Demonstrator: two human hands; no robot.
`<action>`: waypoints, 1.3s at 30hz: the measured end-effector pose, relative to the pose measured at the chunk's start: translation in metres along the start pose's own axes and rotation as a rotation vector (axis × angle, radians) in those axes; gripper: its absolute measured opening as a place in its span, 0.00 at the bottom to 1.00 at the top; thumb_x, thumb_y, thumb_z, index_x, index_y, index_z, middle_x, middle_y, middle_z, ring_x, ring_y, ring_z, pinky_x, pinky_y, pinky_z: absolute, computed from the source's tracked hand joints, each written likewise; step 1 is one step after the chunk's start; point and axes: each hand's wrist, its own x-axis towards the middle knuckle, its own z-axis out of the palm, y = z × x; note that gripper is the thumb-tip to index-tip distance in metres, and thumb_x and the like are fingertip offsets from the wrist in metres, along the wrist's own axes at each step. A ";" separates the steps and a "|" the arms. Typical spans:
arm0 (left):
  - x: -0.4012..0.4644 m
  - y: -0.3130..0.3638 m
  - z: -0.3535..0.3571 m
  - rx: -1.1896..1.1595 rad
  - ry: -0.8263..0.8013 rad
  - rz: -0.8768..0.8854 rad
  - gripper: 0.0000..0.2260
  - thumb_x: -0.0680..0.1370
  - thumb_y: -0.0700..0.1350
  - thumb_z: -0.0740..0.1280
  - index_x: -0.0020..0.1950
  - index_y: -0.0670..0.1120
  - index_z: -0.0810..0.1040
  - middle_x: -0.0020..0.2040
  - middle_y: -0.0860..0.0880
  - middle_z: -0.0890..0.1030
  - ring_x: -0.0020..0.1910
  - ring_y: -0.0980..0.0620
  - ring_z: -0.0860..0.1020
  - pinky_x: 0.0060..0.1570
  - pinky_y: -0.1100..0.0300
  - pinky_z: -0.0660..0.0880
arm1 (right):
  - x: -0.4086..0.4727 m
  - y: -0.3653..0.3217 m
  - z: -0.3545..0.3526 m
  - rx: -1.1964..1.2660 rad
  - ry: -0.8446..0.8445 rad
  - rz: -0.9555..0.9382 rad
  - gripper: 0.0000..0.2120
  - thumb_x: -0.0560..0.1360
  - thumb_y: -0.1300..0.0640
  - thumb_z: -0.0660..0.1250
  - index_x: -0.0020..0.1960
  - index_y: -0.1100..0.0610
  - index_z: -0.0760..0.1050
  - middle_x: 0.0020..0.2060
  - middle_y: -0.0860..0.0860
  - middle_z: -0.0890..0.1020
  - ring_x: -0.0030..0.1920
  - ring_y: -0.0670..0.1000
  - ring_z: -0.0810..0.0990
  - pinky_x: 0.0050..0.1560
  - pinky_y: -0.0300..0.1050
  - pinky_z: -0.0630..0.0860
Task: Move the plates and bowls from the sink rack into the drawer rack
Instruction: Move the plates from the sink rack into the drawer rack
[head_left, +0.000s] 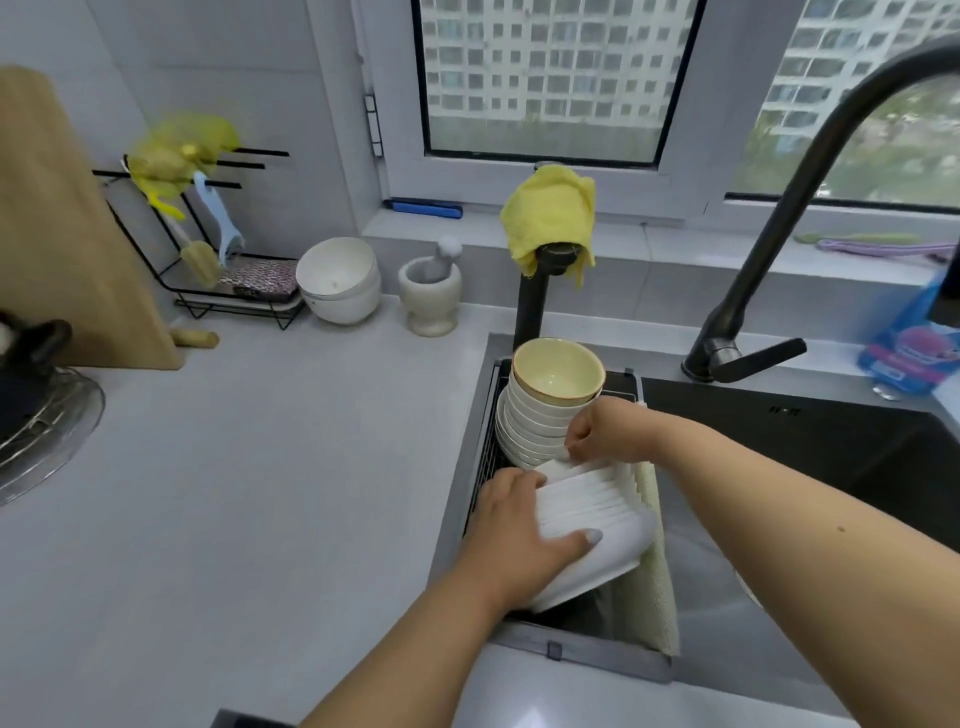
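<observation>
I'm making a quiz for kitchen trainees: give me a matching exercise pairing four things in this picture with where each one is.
Things:
1. yellow cloth
2. mortar and pestle
3. stack of white plates
4. cutting board

Places:
A. between both hands in the sink rack
B. leaning against the wall at far left
C. draped over the short black tap
D. on the counter beside two nested white bowls

Pairs: 1-C, 2-D, 3-A, 4-B
</observation>
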 end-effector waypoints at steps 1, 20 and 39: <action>0.000 0.000 0.000 -0.005 0.005 -0.001 0.34 0.70 0.64 0.68 0.70 0.50 0.64 0.67 0.54 0.63 0.68 0.55 0.60 0.68 0.60 0.60 | 0.001 0.000 -0.001 0.007 0.001 -0.028 0.10 0.74 0.54 0.68 0.35 0.54 0.75 0.32 0.49 0.75 0.35 0.48 0.69 0.39 0.44 0.70; 0.019 -0.003 0.002 -0.101 -0.079 -0.111 0.37 0.64 0.74 0.53 0.62 0.49 0.72 0.61 0.53 0.73 0.64 0.52 0.68 0.65 0.55 0.65 | 0.008 0.011 0.009 0.105 0.184 -0.241 0.07 0.74 0.52 0.69 0.40 0.52 0.75 0.32 0.44 0.75 0.35 0.45 0.70 0.34 0.37 0.65; 0.013 -0.015 0.003 -0.165 -0.026 -0.042 0.26 0.65 0.72 0.58 0.50 0.54 0.74 0.51 0.55 0.77 0.53 0.55 0.75 0.53 0.57 0.73 | -0.042 -0.039 -0.053 0.021 0.345 -0.302 0.14 0.76 0.47 0.66 0.46 0.58 0.78 0.41 0.53 0.79 0.41 0.53 0.76 0.39 0.44 0.69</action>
